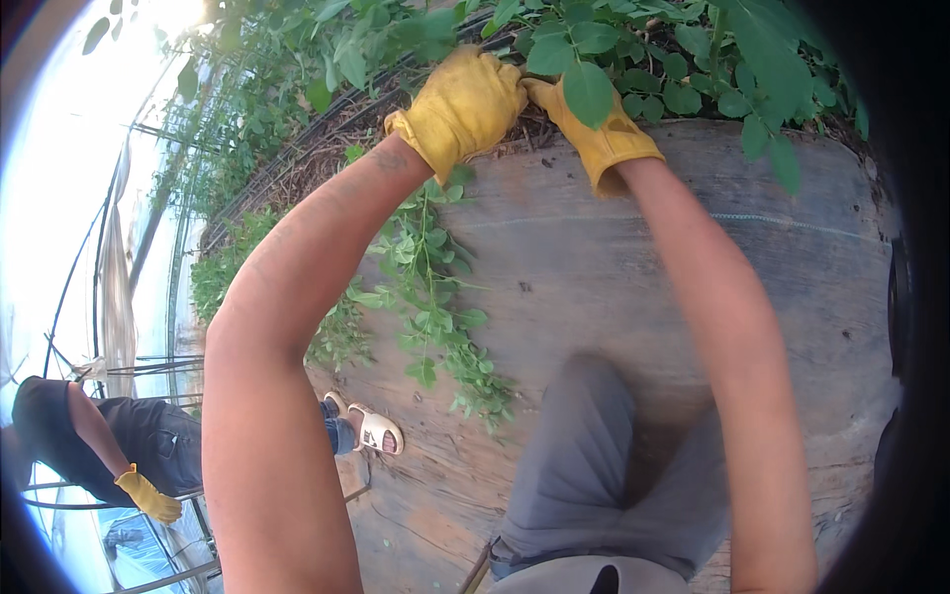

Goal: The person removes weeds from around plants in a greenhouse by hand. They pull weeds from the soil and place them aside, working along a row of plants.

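My left hand (471, 104) wears a yellow work glove and reaches into the edge of the plant row, its fingers curled. My right hand (594, 130), gloved alike, meets it from the right, fingertips close to the left hand's knuckles. What lies between the fingers is too small and shaded to make out. Broad green leaves (590, 93) hang over the right glove and partly cover it. Below the hands are dry stems and litter (531, 130) along the bed's edge. Leafy shoots (430, 297) droop from the bed onto the ground sheet, to the left of my hands.
Woven ground sheet (564, 282) with a pale stitched line covers the path under my legs (579, 460). Dark irrigation tubes (297, 141) run along the bed. At left, another person (104, 438) in yellow gloves stands near metal rods and plastic greenhouse film (119, 297).
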The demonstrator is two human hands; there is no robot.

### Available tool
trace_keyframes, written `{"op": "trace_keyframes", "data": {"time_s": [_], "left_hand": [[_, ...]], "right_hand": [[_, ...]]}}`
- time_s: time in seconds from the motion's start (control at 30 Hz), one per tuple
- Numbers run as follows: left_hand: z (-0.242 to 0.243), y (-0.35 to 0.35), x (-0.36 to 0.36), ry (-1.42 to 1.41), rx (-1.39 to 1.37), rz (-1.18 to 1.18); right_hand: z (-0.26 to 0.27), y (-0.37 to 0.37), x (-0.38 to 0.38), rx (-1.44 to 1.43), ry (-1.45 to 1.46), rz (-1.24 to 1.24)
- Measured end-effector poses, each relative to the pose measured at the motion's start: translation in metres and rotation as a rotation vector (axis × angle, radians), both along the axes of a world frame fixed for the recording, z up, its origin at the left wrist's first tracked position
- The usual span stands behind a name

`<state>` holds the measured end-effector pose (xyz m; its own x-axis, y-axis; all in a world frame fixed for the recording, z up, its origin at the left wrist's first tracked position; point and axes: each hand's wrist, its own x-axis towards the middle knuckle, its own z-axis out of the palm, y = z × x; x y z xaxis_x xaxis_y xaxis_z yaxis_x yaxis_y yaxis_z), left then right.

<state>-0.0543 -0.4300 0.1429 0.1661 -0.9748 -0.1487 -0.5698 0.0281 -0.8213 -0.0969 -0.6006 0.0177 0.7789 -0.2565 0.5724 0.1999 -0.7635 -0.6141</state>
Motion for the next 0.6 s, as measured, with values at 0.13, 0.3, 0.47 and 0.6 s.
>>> {"op": "trace_keyframes", "data": {"time_s": [0.13, 0.3, 0.47, 0.6], "left_hand": [[0.001, 0.003, 0.012, 0.021, 0.021, 0.071], [0.002, 0.001, 0.011, 0.192, -0.131, 0.204], [0.016, -0.02, 0.012, 0.32, 0.007, 0.461], [0.02, -0.043, 0.015, 0.379, 0.275, 0.715]], "right_hand": [[-0.014, -0.004, -0.004, 0.031, -0.089, 0.177], [-0.021, -0.003, -0.008, 0.031, -0.077, 0.169], [-0.037, 0.002, 0.004, -0.112, -0.071, 0.091], [-0.054, -0.004, 0.025, -0.193, 0.005, 0.078]]}}
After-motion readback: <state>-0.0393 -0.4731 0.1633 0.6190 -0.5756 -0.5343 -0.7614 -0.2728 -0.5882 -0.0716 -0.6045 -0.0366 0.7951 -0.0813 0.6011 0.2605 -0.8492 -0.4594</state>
